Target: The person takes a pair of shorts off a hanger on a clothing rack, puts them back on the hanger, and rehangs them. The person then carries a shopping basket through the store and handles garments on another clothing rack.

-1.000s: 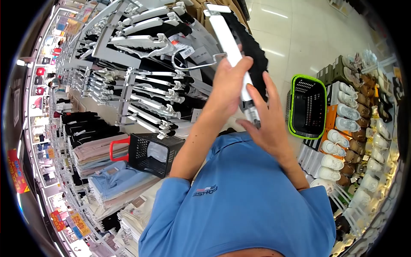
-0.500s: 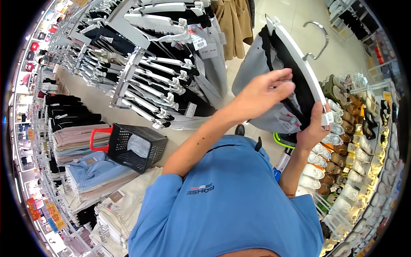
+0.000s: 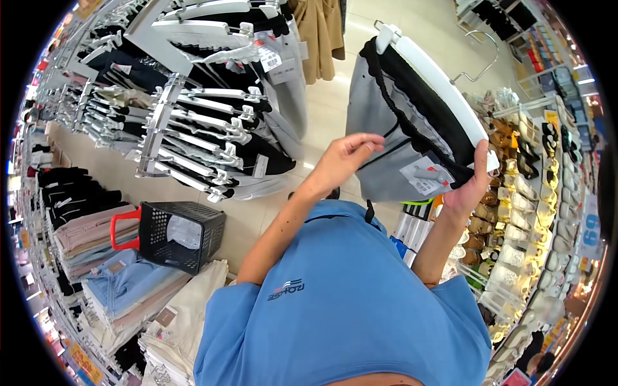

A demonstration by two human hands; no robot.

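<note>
My right hand [image 3: 468, 183] is closed round the lower end of a white hanger [image 3: 444, 87], at the clipped corner of a grey garment [image 3: 376, 109]. The garment has a black scalloped waistband [image 3: 418, 80], and its metal hook sticks out at the upper right. Against the garment's front lies a white price tag [image 3: 421, 177]. My left hand [image 3: 344, 161] is left of the tag, its fingertips pinched together on a thin black drawstring [image 3: 391, 130] of the garment.
Racks of clothes on white hangers [image 3: 206, 93] fill the upper left. A black basket [image 3: 209, 231] with a red handle stands by folded trousers [image 3: 125, 280]. Tan garments [image 3: 317, 38] hang at the top. Shoes [image 3: 515, 225] line the right side.
The hanger with the grey garment came away from the rack to the right and now shows its waistband. My left hand let go of the hanger and moved down-left to the drawstring.
</note>
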